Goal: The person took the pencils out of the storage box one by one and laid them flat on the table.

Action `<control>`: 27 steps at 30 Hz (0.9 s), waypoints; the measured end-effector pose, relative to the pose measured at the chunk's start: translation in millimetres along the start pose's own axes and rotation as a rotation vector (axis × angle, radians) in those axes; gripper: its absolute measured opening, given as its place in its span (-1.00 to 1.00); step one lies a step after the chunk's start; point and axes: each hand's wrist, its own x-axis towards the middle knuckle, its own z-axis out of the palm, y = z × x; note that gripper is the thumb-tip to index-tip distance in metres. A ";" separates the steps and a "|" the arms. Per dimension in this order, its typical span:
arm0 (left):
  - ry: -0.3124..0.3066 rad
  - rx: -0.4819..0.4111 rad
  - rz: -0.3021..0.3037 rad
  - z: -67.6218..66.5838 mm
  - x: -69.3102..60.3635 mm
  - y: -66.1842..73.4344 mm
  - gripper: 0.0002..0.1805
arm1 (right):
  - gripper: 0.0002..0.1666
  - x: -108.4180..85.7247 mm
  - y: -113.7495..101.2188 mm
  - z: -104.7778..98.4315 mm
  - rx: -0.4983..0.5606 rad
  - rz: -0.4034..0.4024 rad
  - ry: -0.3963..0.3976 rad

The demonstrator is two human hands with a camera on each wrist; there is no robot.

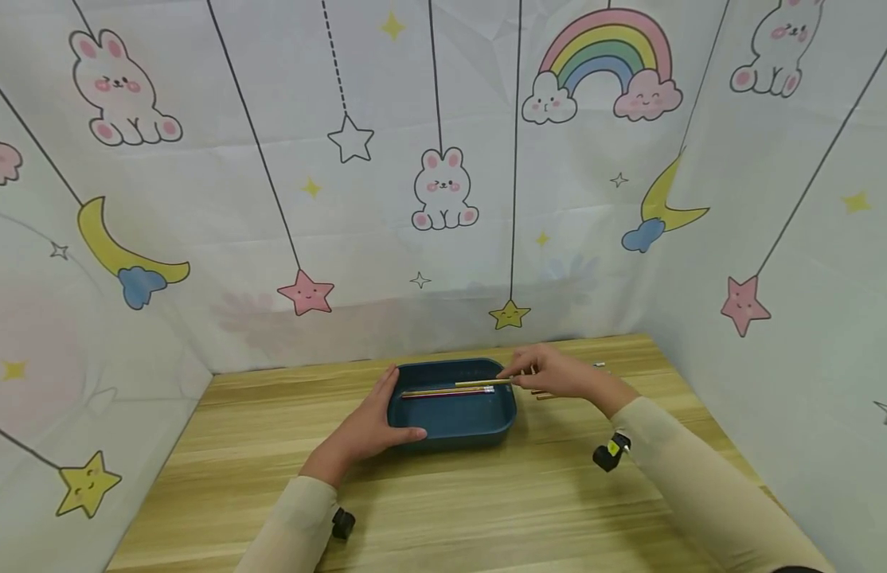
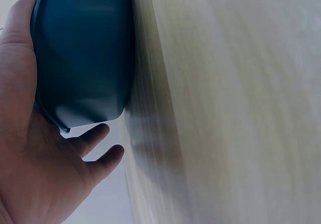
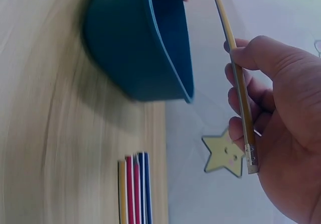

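Observation:
A dark teal bin (image 1: pixel 454 439) stands on the table with a few pencils (image 1: pixel 443 392) lying inside. My left hand (image 1: pixel 368 422) is at its left end, thumb over the near rim and fingers along the outside; in the left wrist view the hand (image 2: pixel 45 158) touches the bin (image 2: pixel 85 53) with fingers spread. Above the bin's right rim, my right hand (image 1: pixel 558 374) pinches a yellow pencil (image 1: pixel 482 383). The right wrist view shows the pencil (image 3: pixel 235 68) between thumb and fingers of the hand (image 3: pixel 286 98), its eraser end near the palm.
Several pencils (image 3: pixel 135 189) lie side by side on the table to the right of the bin, partly hidden under my right hand in the head view. Wood-grain table (image 1: pixel 429 501) spreads in front of the bin. A patterned cloth (image 1: pixel 386 247) hangs behind and at both sides.

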 end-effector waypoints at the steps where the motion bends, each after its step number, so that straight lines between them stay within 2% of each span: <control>1: 0.000 0.004 0.001 0.0 -0.1 -0.3 0.49 | -0.69 -2.4 1.2 -2.0 -0.005 -0.004 0.004; 9: -0.004 0.007 0.013 -0.2 -1.6 0.0 0.50 | -0.67 -20.9 14.6 -17.9 -0.056 -0.055 0.037; 19: -0.002 0.002 0.013 -0.4 -1.1 2.1 0.49 | -0.72 -48.2 27.0 -34.9 -0.075 0.008 0.092; 27: 0.002 0.007 0.012 -0.8 -0.5 1.9 0.48 | -0.72 -64.0 40.1 -42.1 -0.077 0.009 0.119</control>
